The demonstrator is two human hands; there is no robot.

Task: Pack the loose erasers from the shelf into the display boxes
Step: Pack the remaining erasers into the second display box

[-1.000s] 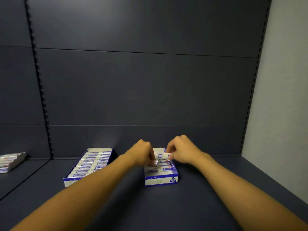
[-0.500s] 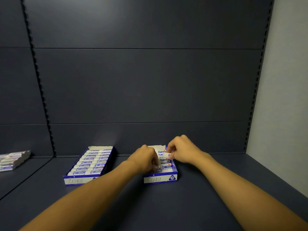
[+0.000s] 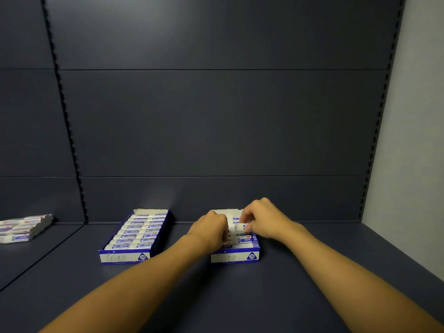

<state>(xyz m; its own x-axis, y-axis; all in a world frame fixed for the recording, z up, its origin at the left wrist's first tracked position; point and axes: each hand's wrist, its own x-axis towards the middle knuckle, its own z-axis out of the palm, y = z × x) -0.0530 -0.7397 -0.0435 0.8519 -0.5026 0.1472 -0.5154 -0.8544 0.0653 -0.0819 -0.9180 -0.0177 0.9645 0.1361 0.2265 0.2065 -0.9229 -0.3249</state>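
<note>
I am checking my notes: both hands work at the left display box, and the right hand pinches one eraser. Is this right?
Not quite. The head view shows both hands at the right display box; the left display box is untouched. The rest stands: the right hand pinches one eraser, and the left hand is beside it.

You've got a dark slate-blue shelf (image 3: 240, 296) under your arms, and the back panel (image 3: 216, 121) behind it is the same flat navy-grey, crossed by thin darker seams. The side wall (image 3: 413, 140) on your right reads pale grey. Your right display box (image 3: 234, 257) shows a white front face edged in deep blue, with a blue triangle badge marked 2B in white. The left display box (image 3: 125, 257) carries the same white-and-blue front. Its rows of erasers (image 3: 138, 233) are white with blue sleeves. The loose erasers (image 3: 20, 228) far left look white with blue bands and small red marks.
</note>
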